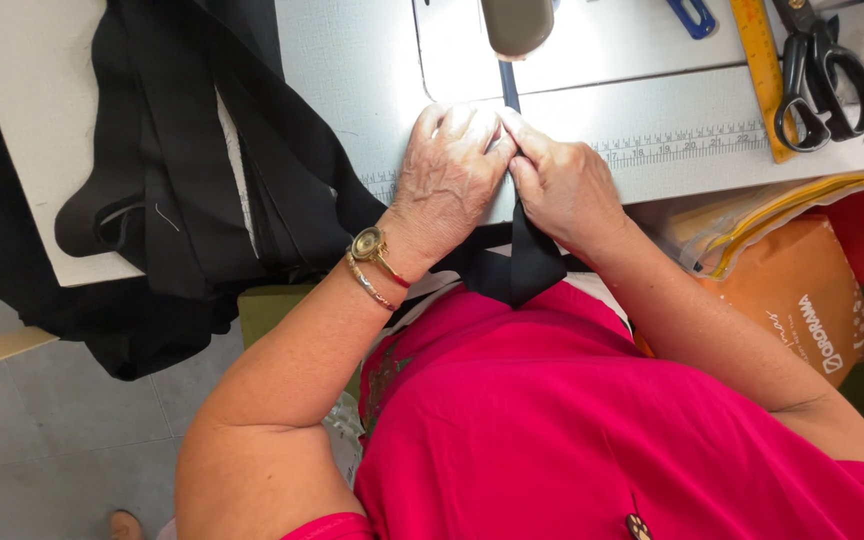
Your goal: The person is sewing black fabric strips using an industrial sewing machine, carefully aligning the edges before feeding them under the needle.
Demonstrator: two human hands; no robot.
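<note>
At the far left, a heap of black cloth (182,170) lies over the edge of the pale worktop (42,120) and hangs down toward the grey floor. Next along, the left hand (449,170), with a gold watch (368,244) and a bangle on its wrist, presses flat on the worktop with its fingers together, fingertips on a black strip (530,255). The strip runs from under the sewing machine head (517,25) at the top, down between the two hands, and off the near edge of the worktop onto the person's pink top. The right hand (564,185) touches the left, its fingers curled and pinching the strip just below the machine. A ruler scale printed on the worktop runs sideways behind the hands. Further right, a yellow ruler (764,75) lies at a slant, with black scissors (824,75) just beside it, blades closed. Below them, off the worktop edge, sit a clear zip bag (752,225) and an orange bag (802,295).
</note>
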